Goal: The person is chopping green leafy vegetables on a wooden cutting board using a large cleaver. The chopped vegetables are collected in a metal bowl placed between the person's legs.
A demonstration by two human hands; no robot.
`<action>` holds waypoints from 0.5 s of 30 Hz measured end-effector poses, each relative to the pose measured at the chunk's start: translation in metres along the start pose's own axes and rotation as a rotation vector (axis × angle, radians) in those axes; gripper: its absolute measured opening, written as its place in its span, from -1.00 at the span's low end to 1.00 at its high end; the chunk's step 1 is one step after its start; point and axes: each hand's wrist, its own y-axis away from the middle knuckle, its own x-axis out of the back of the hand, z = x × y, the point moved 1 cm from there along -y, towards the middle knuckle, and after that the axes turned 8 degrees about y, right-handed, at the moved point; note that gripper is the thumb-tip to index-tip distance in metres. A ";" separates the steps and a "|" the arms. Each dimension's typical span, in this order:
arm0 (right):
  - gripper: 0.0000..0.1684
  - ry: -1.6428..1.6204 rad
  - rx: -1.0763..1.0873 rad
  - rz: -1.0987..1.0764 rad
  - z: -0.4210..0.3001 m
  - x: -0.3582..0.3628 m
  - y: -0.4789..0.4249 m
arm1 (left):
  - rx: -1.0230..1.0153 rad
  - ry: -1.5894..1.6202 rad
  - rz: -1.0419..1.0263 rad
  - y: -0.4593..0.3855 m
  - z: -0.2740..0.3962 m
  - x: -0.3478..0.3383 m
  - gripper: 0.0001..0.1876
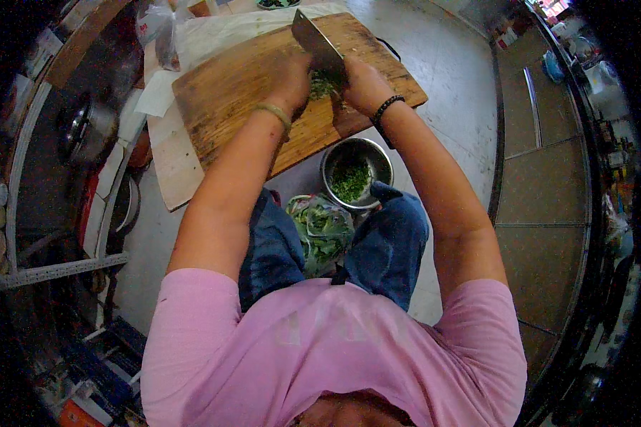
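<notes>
My right hand point(367, 85) grips a cleaver point(319, 45) by its handle, the broad blade pointing away from me over a wooden cutting board point(229, 115). Chopped greens point(321, 87) lie on the board beside the blade. On the left of the greens is my left hand point(294, 80), blurred; its fingertips are hidden, so whether it holds any greens does not show. Between the board and my knees stands a steel bowl point(387, 160) with finely chopped greens point(351, 181) in it. A clear plastic bag of leafy greens point(323, 229) sits between my legs.
Under the board are a pale panel point(166, 160) and a white sheet point(213, 32). A clear plastic bag point(157, 26) lies at the board's far left. Shelving with a metal pot point(99, 125) rises at left; a tiled counter front point(539, 181) runs along the right. A dish point(278, 4) is at the top edge.
</notes>
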 end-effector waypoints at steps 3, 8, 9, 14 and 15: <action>-0.71 0.004 -0.012 -0.017 0.003 -0.003 -0.004 | 0.031 0.087 -0.007 0.001 0.005 -0.001 -0.77; -0.69 0.067 0.063 -0.180 -0.018 0.011 -0.014 | 0.344 0.554 -0.051 0.001 -0.013 -0.006 -0.72; -0.70 0.074 0.076 -0.160 -0.016 0.008 -0.015 | 0.306 0.536 -0.048 0.000 -0.015 -0.009 -0.71; -0.61 0.399 0.099 -0.327 -0.014 0.008 -0.036 | 0.242 0.302 -0.113 -0.002 0.001 -0.008 -0.67; -0.62 0.362 0.074 -0.323 -0.010 0.001 -0.042 | 0.240 0.303 -0.105 0.000 0.002 -0.006 -0.68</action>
